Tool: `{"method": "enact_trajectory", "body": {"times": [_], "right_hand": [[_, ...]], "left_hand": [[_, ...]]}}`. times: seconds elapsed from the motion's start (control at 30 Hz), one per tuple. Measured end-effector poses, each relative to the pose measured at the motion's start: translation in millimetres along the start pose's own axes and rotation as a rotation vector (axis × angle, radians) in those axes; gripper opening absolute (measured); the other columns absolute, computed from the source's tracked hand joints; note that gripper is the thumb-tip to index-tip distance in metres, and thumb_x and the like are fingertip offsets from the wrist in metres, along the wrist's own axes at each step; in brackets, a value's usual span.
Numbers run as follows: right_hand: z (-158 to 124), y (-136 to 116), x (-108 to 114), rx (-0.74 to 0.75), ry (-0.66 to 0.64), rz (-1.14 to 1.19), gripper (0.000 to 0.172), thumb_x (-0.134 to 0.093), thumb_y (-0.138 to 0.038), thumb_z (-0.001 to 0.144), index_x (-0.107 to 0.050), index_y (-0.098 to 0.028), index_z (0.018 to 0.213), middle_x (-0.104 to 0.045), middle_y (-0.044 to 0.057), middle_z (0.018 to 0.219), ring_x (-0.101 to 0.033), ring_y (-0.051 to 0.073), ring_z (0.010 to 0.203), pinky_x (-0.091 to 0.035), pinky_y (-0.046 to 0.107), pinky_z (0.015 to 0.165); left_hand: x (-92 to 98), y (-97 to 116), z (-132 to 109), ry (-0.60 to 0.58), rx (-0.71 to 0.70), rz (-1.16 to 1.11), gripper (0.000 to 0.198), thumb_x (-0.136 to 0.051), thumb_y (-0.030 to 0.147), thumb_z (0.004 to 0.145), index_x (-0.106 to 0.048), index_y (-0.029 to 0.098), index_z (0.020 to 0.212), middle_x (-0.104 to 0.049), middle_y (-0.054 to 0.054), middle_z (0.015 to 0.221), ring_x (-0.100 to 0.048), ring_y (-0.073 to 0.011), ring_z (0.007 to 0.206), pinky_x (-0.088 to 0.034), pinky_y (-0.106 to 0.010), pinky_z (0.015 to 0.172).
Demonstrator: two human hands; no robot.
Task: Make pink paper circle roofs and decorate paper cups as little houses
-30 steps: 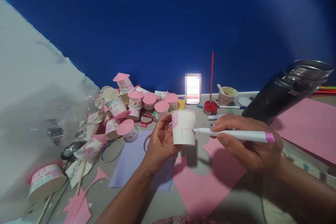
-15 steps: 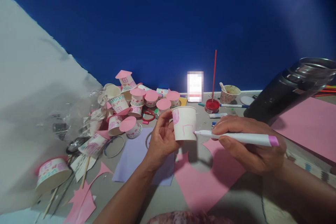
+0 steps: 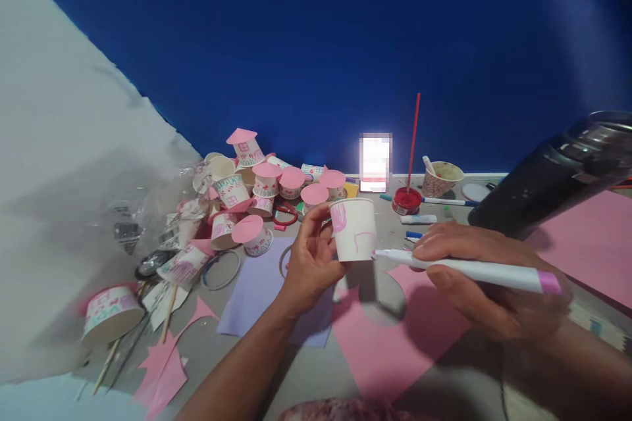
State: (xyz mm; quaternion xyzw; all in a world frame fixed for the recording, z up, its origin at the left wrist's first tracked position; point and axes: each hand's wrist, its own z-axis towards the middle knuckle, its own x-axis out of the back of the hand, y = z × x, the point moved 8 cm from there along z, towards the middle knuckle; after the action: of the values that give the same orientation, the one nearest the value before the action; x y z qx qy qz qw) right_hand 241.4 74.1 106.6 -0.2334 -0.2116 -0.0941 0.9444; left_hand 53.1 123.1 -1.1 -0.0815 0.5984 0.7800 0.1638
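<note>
A white paper cup (image 3: pixel 356 231) is held upright over the table by my left hand (image 3: pixel 312 256), whose fingers wrap its left side. The cup bears a purple-pink scribble near its rim and an outlined box lower down. My right hand (image 3: pixel 494 276) grips a white felt-tip marker (image 3: pixel 484 271) with a pink-purple end. Its tip is at the lower right side of the cup; whether it touches cannot be told. Under the cup lies cut pink paper (image 3: pixel 395 348), and a lilac sheet (image 3: pixel 247 302) lies beneath my left wrist.
Several decorated cups with pink paper roofs (image 3: pixel 249 227) crowd the left. At the back stand a lit phone (image 3: pixel 375 161), a red paint pot (image 3: pixel 407 200) with a brush and a patterned cup (image 3: pixel 439 181). A dark flask (image 3: pixel 538 174) leans at right. Tape rings (image 3: pixel 220 270) lie left.
The marker has shifted right and slightly down with my right hand. An extra line shows on the right of the drawn box. The whole view has moved a little.
</note>
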Motion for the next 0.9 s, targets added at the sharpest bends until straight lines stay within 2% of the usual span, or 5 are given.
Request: {"method": "enact_trajectory", "body": {"times": [0.13, 0.23, 0.63, 0.9], "right_hand": [[5, -9, -4, 0.087, -0.091, -0.056, 0.015, -0.056, -0.009, 0.092, -0.065, -0.018, 0.1, -0.077, 0.005, 0.076, -0.075, 0.018, 0.068, -0.063, 0.029, 0.062], [6, -11, -6, 0.098, -0.13, -0.083, 0.012, -0.056, -0.01, 0.093, -0.065, -0.016, 0.099, -0.079, 0.006, 0.078, -0.076, 0.017, 0.07, -0.063, 0.026, 0.064], [4, -10, -8, 0.103, -0.115, -0.132, 0.012, -0.055, -0.013, 0.096, -0.065, -0.019, 0.098, -0.079, 0.005, 0.077, -0.077, 0.018, 0.069, -0.063, 0.028, 0.061], [5, -5, 1, 0.058, -0.052, -0.13, 0.013, -0.057, -0.008, 0.09, -0.065, -0.018, 0.092, -0.076, 0.004, 0.071, -0.074, 0.016, 0.063, -0.062, 0.026, 0.06]], "left_hand": [[-1.5, -4, -1, -0.042, -0.004, -0.033, 0.074, -0.088, 0.013, 0.067, -0.055, 0.032, 0.13, -0.061, -0.005, 0.138, -0.06, -0.0225, 0.127, -0.052, -0.032, 0.101], [-1.8, -5, -3, -0.056, -0.005, -0.049, 0.074, -0.085, 0.008, 0.068, -0.056, 0.034, 0.131, -0.06, -0.004, 0.138, -0.059, -0.0209, 0.128, -0.05, -0.031, 0.103], [-3.3, 1, -1, -0.026, -0.024, -0.01, 0.078, -0.091, 0.011, 0.062, -0.056, 0.033, 0.129, -0.061, -0.005, 0.138, -0.059, -0.0238, 0.13, -0.052, -0.032, 0.103], [-1.9, 6, -1, 0.008, -0.046, 0.024, 0.072, -0.092, 0.016, 0.064, -0.058, 0.031, 0.126, -0.061, -0.005, 0.137, -0.062, -0.0216, 0.125, -0.052, -0.029, 0.1]]}}
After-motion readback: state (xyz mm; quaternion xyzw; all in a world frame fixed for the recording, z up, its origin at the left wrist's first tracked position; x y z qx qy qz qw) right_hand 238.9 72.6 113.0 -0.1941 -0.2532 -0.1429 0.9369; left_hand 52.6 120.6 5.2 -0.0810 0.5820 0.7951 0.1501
